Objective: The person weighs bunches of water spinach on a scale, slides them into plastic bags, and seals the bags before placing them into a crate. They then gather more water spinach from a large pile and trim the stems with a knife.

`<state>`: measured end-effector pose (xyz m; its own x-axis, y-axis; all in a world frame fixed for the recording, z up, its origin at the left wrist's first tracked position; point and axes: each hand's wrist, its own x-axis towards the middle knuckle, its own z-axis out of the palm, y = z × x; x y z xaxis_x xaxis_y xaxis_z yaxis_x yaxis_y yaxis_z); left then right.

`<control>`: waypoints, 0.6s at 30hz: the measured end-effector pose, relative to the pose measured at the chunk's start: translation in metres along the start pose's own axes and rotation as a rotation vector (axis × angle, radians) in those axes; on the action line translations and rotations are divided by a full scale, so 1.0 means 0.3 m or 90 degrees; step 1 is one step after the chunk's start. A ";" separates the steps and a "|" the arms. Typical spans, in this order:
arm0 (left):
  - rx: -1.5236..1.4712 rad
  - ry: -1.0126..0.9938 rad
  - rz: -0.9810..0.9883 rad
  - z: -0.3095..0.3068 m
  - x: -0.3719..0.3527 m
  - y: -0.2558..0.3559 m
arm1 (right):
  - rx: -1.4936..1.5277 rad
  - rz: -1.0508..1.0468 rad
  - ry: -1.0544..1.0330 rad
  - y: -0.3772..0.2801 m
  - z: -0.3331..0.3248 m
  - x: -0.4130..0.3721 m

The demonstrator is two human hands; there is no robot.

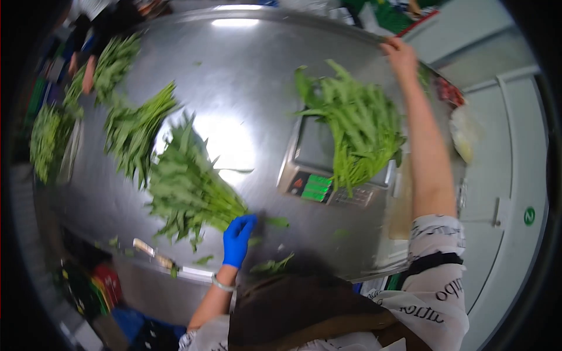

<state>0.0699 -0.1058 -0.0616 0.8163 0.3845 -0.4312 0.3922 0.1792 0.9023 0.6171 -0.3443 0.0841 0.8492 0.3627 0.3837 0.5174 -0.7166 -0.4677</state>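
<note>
"So, in the head view, where's the leafy bundle?"

"On the metal table [252, 76], left of the scale [293, 181]. The leafy bundle [184, 175] lies with its stem ends toward the gloved left hand [237, 240]."

"Is that hand gripping it?"

"Fingers look curled at the stem ends; I can't tell whether they grip."

"And the right hand [403, 58]?"

"Bare, reaching past the scale to the table's far edge, fingers bent. Any grip there is too blurred to tell."

"How would the bundle handle?"

"Light, I'd judge: floppy, easily bruised leaves, firmer stems, perhaps slippery if wet. I'd hold it where the stems gather."

"Anything in the way?"

"A second bunch [363, 128] sprawls over the scale, hiding part of it. A knife [153, 253] lies along the near edge, left of the glove, and loose scraps [272, 266] lie to its right. Another person's hand [89, 75] is at far left, beside more greens [114, 70]."
</note>
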 end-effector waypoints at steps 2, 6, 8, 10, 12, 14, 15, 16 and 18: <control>0.008 -0.006 -0.007 -0.008 -0.033 0.021 | -0.515 0.126 -0.059 -0.069 -0.044 0.035; 0.008 0.028 -0.012 -0.029 -0.077 -0.028 | -0.402 -0.212 0.089 -0.251 0.015 -0.045; -0.033 0.056 -0.037 -0.041 -0.096 -0.048 | -0.163 -0.270 0.003 -0.488 0.100 -0.241; -0.011 0.053 -0.045 -0.049 -0.108 -0.042 | 0.004 -0.313 -0.176 -0.642 0.271 -0.530; -0.014 0.040 -0.049 -0.061 -0.111 -0.037 | 0.097 -0.262 -0.451 -0.799 0.413 -0.812; 0.000 0.049 -0.039 -0.079 -0.116 -0.031 | 0.146 -0.235 -0.517 -0.914 0.508 -1.019; 0.005 0.048 -0.031 -0.080 -0.111 -0.027 | 0.117 -0.206 -0.521 -0.955 0.537 -1.081; 0.008 0.060 -0.039 -0.085 -0.111 -0.021 | 0.084 -0.173 -0.525 -0.966 0.580 -1.141; 0.013 0.064 -0.057 -0.109 -0.118 -0.015 | 0.026 -0.197 -0.540 -0.952 0.661 -1.242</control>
<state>0.0255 -0.0907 -0.0502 0.7316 0.4562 -0.5066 0.4715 0.1982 0.8593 0.1739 -0.1567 -0.0831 0.4561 0.8646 -0.2109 0.7250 -0.4984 -0.4753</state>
